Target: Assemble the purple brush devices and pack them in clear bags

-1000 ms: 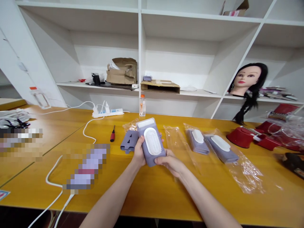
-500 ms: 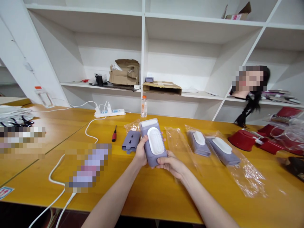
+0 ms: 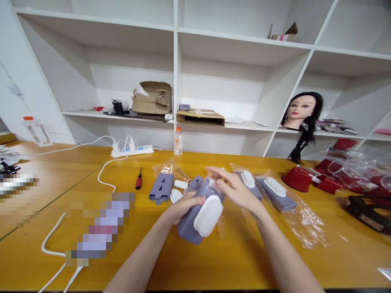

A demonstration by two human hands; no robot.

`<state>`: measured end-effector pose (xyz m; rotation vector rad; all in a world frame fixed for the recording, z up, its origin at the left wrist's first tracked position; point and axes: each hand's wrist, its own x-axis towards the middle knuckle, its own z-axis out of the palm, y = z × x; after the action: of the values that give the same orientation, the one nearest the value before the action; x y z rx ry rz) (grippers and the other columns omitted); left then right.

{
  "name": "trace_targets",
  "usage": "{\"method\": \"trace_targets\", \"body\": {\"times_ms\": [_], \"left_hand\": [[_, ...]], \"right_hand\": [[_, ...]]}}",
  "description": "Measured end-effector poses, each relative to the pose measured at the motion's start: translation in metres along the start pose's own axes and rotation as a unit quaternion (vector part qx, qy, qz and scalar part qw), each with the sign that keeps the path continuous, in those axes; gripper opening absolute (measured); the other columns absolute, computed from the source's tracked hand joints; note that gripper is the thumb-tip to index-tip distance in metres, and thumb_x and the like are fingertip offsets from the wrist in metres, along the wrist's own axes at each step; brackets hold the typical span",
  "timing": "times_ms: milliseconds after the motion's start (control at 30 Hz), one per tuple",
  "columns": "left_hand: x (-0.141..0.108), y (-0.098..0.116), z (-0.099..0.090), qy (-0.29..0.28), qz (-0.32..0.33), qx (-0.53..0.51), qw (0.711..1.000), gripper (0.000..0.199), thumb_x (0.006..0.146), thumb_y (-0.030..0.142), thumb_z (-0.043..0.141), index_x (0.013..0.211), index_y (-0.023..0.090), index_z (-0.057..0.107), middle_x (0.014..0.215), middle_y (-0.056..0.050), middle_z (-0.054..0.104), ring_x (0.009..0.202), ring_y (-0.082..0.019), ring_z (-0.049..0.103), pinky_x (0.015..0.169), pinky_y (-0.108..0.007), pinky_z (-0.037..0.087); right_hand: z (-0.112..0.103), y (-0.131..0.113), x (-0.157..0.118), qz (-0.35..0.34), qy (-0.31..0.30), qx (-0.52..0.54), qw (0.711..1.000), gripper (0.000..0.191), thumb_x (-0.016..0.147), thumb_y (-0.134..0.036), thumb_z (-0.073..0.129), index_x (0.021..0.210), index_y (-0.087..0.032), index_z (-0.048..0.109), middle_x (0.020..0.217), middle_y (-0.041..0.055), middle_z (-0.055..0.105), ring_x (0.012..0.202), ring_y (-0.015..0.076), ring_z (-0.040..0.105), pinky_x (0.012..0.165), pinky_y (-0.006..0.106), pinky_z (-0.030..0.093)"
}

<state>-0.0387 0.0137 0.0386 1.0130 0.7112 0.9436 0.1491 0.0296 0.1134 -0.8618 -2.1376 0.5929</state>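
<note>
A purple-grey plastic case [image 3: 190,224] with a raised white oval part [image 3: 208,215] is tilted above the table. My left hand [image 3: 182,206] is wrapped around its left side, thumb on top. Over its far end hovers my right hand [image 3: 236,188], fingers apart; whether a fingertip touches the case is unclear. That far end is blurred and looks partly see-through. Just beyond lie a small purple-grey piece [image 3: 196,183], a white cylinder [image 3: 181,184] and a white oval piece [image 3: 176,196]. To their left is a purple-grey plate [image 3: 161,187] with keyhole slots.
Two similar cases, one nearer [image 3: 249,181] and one farther right [image 3: 279,197], lie with clear plastic bags. A red screwdriver [image 3: 139,179], a blurred-out cabled device [image 3: 102,226], a power strip [image 3: 132,150] and a bottle [image 3: 178,142] are leftward. Red parts [image 3: 296,179] lie right.
The case has been lowered and turned, its far end tipped away. My right hand has let go of its lower end and moved up beside the far end. The view has swung right.
</note>
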Motion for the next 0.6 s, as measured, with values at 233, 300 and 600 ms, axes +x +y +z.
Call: {"method": "trace_targets", "body": {"times_ms": [233,300,600], "left_hand": [[0.003,0.005,0.013,-0.025,-0.045,-0.001,0.999,0.022,0.065,0.032,0.065,0.081,0.017,0.066,0.072,-0.005,0.067,0.061,-0.016,0.059,0.056,-0.025,0.044],[0.003,0.008,0.012,-0.004,-0.051,-0.006,0.999,0.021,0.066,0.032,0.064,0.081,0.018,0.066,0.072,-0.004,0.067,0.06,-0.015,0.059,0.057,-0.025,0.044],[0.004,-0.01,0.006,-0.01,-0.077,-0.042,0.996,0.024,0.068,0.034,0.062,0.083,0.016,0.066,0.076,-0.009,0.069,0.069,-0.022,0.063,0.064,-0.031,0.046]], "right_hand": [[0.014,0.003,0.008,-0.005,0.017,-0.032,0.999,0.032,0.086,-0.038,0.041,0.081,-0.02,0.066,0.073,0.0012,0.065,0.079,0.0178,0.059,0.072,0.027,0.042],[0.011,0.013,0.012,-0.001,0.02,-0.012,1.0,0.032,0.084,-0.041,0.044,0.079,-0.019,0.066,0.074,0.0014,0.065,0.082,0.0191,0.059,0.073,0.028,0.042],[-0.02,0.073,0.032,0.246,0.029,-0.298,0.922,0.053,0.089,-0.046,0.025,0.085,-0.01,0.064,0.08,0.0159,0.065,0.077,0.0234,0.061,0.067,0.031,0.041]]}}
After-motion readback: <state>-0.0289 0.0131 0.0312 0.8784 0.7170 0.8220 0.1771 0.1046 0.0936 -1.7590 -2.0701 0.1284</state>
